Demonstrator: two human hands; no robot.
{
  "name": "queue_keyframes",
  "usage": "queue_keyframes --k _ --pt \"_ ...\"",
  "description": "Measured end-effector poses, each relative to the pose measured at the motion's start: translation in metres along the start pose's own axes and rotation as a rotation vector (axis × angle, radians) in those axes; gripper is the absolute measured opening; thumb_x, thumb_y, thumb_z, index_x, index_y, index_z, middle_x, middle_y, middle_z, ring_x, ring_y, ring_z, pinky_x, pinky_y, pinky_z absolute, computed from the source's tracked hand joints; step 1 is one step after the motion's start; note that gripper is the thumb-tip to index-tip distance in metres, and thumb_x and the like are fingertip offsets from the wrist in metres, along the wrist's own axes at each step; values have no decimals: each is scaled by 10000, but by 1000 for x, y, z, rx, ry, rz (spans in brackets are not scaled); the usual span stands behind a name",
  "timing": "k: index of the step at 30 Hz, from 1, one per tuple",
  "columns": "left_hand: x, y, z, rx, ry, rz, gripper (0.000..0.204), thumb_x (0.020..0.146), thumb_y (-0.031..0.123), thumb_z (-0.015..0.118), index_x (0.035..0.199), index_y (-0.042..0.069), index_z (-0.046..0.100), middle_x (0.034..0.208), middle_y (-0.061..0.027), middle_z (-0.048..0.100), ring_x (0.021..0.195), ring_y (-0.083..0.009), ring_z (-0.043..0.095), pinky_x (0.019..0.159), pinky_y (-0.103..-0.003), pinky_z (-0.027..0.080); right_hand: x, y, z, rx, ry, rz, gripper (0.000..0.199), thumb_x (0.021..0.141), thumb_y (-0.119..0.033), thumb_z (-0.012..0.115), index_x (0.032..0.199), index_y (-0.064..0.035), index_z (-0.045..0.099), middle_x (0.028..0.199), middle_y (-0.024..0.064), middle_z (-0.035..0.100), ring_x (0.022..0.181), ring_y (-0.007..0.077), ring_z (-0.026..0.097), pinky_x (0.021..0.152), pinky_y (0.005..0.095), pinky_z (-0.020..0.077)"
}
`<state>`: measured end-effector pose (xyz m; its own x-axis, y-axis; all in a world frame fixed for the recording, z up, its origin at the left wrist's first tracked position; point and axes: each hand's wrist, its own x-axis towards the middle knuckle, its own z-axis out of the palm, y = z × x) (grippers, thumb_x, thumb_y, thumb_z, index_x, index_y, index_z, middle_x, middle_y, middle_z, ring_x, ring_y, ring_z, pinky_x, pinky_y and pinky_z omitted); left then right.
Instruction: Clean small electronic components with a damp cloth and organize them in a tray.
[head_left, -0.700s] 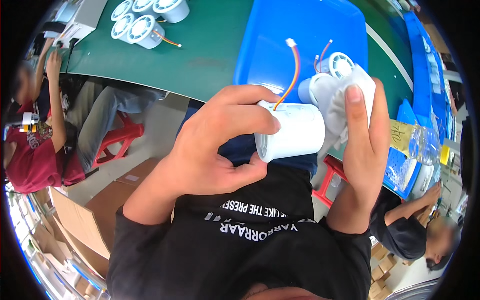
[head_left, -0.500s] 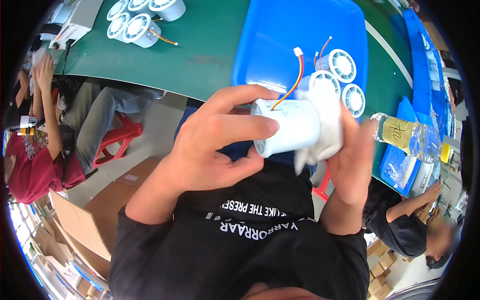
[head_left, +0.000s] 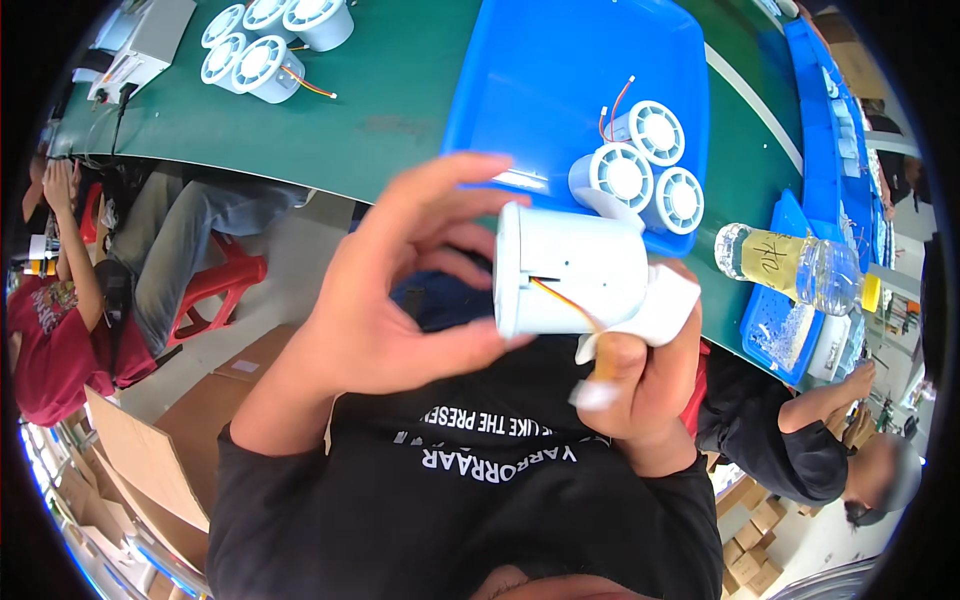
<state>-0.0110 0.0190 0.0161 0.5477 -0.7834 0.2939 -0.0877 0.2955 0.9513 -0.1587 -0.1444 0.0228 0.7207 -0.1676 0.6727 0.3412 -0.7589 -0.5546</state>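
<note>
In front of my chest is a pale white cylindrical housing [head_left: 570,265], lying sideways, with a red and yellow lead running from a slot near its left rim. My right hand [head_left: 655,385] holds its right end through a white cloth [head_left: 665,305], its thumb by the lead. A white connector [head_left: 595,395] hangs blurred below that thumb. My left hand [head_left: 400,270] is spread around the left rim, index finger lifted off and thumb close under the edge; whether it touches is hard to tell. Beyond, similar housings with slotted round faces [head_left: 620,175] stand in a blue tray [head_left: 520,80].
More slotted housings [head_left: 265,65] stand on the green table [head_left: 390,120] at far left. A clear bottle with a yellow cap [head_left: 800,265] lies near a small blue tray [head_left: 780,330] on the right. People sit on both sides. An open cardboard box [head_left: 160,450] is at lower left.
The housing has turned, so its lead now hangs down toward my right hand instead of standing up. My left fingers have come off its side and spread; the right hand with the cloth has closed around the right end.
</note>
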Motion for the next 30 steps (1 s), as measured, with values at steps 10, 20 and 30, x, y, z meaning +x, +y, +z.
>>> queue_keyframes --k 10,20,30 --pt "1 6 -4 192 -48 17 716 778 81 841 1393 -63 504 1375 -224 587 1209 -278 626 994 -391 525 6 1 16 247 100 280 264 1020 -161 532 1184 40 582 1004 115 640 797 191 585 679 304 451" --pt "1 5 -2 -192 31 -169 647 826 38 802 1411 38 523 1399 -190 572 1134 -224 656 922 -326 550 4 8 8 210 41 325 293 1041 -172 522 1173 81 592 986 157 618 787 208 584 697 310 461" --pt "17 2 -6 845 -122 423 685 692 11 826 1332 -13 582 1314 -214 634 1196 -332 643 963 -343 536 26 17 0 727 -37 948 354 1072 -312 484 1201 -2 597 926 -12 643 758 32 543 649 199 413"
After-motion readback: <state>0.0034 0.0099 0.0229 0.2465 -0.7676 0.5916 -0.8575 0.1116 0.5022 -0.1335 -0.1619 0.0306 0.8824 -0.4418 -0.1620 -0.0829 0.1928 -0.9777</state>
